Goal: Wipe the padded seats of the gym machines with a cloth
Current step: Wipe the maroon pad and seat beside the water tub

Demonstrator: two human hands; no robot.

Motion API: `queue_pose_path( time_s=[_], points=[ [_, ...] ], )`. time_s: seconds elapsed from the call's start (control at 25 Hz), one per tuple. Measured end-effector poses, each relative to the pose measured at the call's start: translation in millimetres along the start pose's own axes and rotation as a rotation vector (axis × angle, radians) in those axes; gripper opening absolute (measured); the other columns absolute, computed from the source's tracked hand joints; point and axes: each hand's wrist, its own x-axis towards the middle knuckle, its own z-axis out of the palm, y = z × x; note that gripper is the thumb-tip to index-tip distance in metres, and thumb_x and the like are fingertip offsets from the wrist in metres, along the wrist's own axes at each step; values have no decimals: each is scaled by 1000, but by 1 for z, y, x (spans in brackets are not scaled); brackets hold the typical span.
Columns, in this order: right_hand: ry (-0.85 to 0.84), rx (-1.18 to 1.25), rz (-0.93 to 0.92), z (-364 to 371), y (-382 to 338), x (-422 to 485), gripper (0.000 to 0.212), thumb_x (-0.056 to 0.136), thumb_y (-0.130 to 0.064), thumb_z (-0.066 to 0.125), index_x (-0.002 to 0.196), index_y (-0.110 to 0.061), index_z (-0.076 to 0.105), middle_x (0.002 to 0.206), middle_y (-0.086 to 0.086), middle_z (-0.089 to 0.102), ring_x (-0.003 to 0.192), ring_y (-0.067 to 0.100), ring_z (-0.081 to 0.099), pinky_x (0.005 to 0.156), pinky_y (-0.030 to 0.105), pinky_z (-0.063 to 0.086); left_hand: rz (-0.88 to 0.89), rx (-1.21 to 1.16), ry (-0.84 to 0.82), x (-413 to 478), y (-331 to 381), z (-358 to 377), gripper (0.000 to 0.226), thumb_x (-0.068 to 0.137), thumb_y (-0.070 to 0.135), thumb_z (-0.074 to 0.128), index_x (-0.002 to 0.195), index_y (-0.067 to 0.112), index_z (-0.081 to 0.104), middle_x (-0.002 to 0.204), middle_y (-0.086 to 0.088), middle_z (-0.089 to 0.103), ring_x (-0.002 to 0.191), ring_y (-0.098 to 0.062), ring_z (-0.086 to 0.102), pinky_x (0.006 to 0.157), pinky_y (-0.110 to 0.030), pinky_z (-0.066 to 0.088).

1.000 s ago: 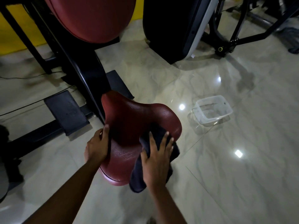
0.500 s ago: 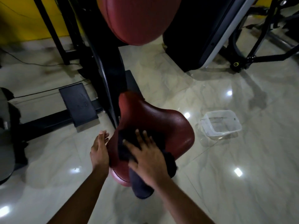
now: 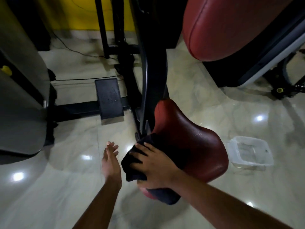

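A dark red padded seat (image 3: 194, 138) on a black machine post sits low at centre right. My right hand (image 3: 155, 164) presses a dark cloth (image 3: 137, 162) flat against the seat's left side, fingers spread over it; part of the cloth hangs below the seat's near edge. To the left, my left hand (image 3: 109, 161) hovers with fingers straight, clear of the seat and holding nothing. A second red pad (image 3: 231, 25), the backrest, fills the top right.
A clear plastic container (image 3: 250, 151) stands on the glossy marble floor right of the seat. A black footplate (image 3: 109, 98) and frame bars lie at centre left. A grey machine shroud (image 3: 19, 90) fills the left side. Cables run along the floor by the yellow wall.
My right hand has swept the cloth from the seat's right side across to its left edge. My left hand has let go of the seat's left edge and moved off. The view swung left.
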Motion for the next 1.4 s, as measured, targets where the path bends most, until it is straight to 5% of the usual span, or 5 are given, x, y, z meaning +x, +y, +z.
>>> queue_pose_path(
  time_s=[0.2, 0.68, 0.96, 1.2, 1.4],
  points=[
    [-40, 18, -154, -14, 93, 43, 52, 66, -59, 41, 86, -19, 68, 71, 3, 66, 68, 26, 64, 71, 32, 52, 23, 150, -52, -13, 0, 40, 52, 97, 48, 27, 123, 13, 57, 125, -12, 60, 117, -29, 55, 102, -41, 41],
    [-73, 34, -336, -38, 173, 65, 47, 68, -51, 45, 94, -21, 71, 81, 1, 70, 80, 25, 64, 81, 34, 49, 267, 719, 0, -16, -5, 73, 80, 75, 72, 11, 98, 22, 69, 101, -15, 69, 98, -34, 60, 74, -35, 40],
    [182, 355, 441, -32, 185, 10, 67, 76, -53, 46, 135, -19, 47, 134, 3, 55, 112, 28, 59, 88, 35, 48, 290, 761, -50, -21, -2, 73, 78, 71, 81, 13, 75, 22, 64, 81, -9, 65, 83, -30, 59, 69, -34, 43],
    [184, 110, 656, -20, 155, -109, 64, 77, -56, 43, 130, -22, 52, 116, 7, 65, 95, 29, 66, 73, 32, 53, 316, 834, -83, -22, -1, 72, 59, 89, 66, 29, 93, 23, 69, 99, -17, 68, 95, -36, 59, 75, -37, 41],
    [276, -2, 1210, 5, 72, -120, 60, 75, -51, 39, 126, -27, 57, 128, 21, 57, 112, 47, 55, 88, 52, 49, 303, 840, -74, -32, 6, 77, 55, 94, 57, 30, 98, 17, 69, 107, -23, 65, 97, -36, 57, 79, -38, 40]
  ],
)
